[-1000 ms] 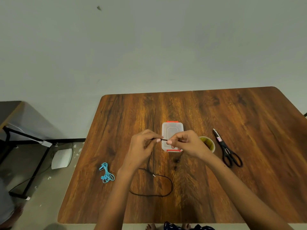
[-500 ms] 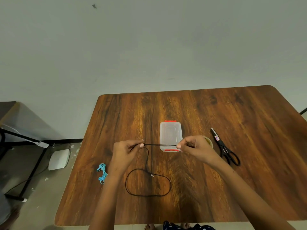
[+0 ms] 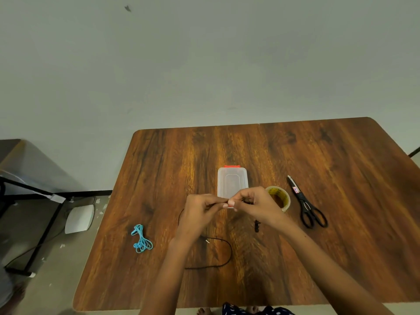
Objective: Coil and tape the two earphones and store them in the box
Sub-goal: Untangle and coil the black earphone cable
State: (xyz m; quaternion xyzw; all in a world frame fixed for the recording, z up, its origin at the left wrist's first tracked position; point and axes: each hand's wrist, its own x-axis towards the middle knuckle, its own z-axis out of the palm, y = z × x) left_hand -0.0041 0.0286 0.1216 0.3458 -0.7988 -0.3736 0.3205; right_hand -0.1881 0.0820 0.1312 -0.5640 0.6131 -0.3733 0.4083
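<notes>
Black earphone cable (image 3: 223,258) lay looped on the wooden table (image 3: 341,223) nearest the person, its upper end rising to the hands. Left hand (image 3: 200,210) and right hand (image 3: 254,204) met fingertip to fingertip just in front of the clear box (image 3: 232,180) — both pinched the black cable. Blue earphone (image 3: 141,239), coiled, lay well left of the box. Tape roll (image 3: 279,197) sat just right of the box; scissors (image 3: 305,203) further right.

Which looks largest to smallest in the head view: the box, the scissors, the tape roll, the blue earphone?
1. scissors, longest
2. box, partly hidden by the hands
3. and 4. blue earphone and tape roll, which look alike; the tape is partly hidden
</notes>
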